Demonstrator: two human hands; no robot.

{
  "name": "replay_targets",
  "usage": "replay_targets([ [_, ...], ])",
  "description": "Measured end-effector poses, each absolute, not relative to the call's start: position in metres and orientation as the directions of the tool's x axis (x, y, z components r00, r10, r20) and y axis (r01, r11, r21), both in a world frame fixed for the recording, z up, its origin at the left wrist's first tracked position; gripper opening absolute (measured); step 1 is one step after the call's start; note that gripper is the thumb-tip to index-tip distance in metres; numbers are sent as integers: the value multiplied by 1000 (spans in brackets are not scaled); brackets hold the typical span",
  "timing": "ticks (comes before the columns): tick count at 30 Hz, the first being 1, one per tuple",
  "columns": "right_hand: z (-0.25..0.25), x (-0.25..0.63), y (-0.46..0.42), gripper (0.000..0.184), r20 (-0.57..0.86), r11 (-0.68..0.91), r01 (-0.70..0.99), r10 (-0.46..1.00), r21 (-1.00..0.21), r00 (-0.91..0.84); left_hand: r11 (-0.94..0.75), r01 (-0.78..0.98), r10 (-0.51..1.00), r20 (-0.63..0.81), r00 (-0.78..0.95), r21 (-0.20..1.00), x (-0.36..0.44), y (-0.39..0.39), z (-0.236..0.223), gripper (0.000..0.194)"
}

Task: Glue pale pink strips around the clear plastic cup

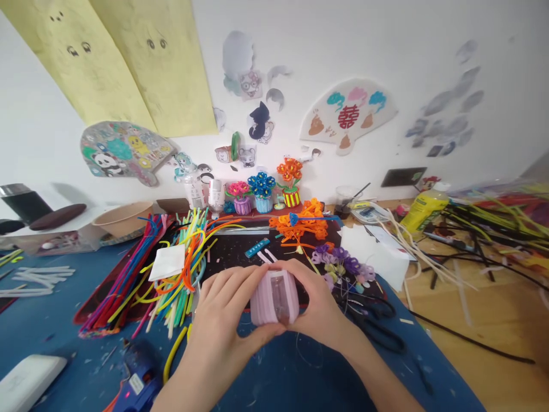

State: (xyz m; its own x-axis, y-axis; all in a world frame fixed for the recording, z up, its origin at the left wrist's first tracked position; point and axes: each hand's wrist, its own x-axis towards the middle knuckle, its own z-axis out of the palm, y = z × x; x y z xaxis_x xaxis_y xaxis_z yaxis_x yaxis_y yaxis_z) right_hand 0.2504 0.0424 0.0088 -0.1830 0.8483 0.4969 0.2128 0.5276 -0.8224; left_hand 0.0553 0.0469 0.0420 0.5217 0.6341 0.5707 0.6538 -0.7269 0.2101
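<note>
Both of my hands grip a small cup wrapped in pale lilac pipe cleaners (261, 303), above the blue mat in front of me. A bare, see-through strip shows on the side facing me. My left hand (225, 303) has its thumb under the lower edge and its fingertips at the top left. On the opposite side, my right hand (319, 303) curls round it, thumb near the bottom and fingers over the top right. The two thumbs almost meet below the cup. Just beyond it lie two short white pieces (266, 256) on a dark tray (231, 246).
Left of my hands are bundled coloured pipe cleaners (137, 280) and a blue glue gun (139, 375). Black-handled scissors (377, 326) and purple pipe-cleaner flowers (343, 260) lie to the right. Finished flower pots (262, 203) stand by the wall, near a yellow bottle (424, 209).
</note>
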Motion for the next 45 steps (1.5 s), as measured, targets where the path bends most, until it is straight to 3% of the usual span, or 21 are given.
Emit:
replay_targets([
  [7,5,252,39,59,444,474,144,874,-869,-198,-761,638,568,597,567,117,59,44,49,55],
  [12,3,252,40,66,425,451,112,884,-886,-197,-736,619,657,507,558,273,58,40,54,73],
  [15,1,253,42,67,435,461,102,877,-882,-203,-711,629,688,496,530,314,59,37,55,72],
  [26,1,247,37,62,354,376,54,905,-925,-238,-745,665,530,561,636,-49,60,33,51,51],
  [34,-2,250,41,58,392,427,135,892,-894,-225,-703,701,554,527,645,-120,55,27,52,65],
  [39,-5,250,39,60,398,431,138,892,-892,-213,-680,658,436,541,719,-325,58,15,46,45],
  [45,-9,253,41,59,387,410,81,898,-908,-207,-634,726,411,680,607,-266,69,-8,23,38],
])
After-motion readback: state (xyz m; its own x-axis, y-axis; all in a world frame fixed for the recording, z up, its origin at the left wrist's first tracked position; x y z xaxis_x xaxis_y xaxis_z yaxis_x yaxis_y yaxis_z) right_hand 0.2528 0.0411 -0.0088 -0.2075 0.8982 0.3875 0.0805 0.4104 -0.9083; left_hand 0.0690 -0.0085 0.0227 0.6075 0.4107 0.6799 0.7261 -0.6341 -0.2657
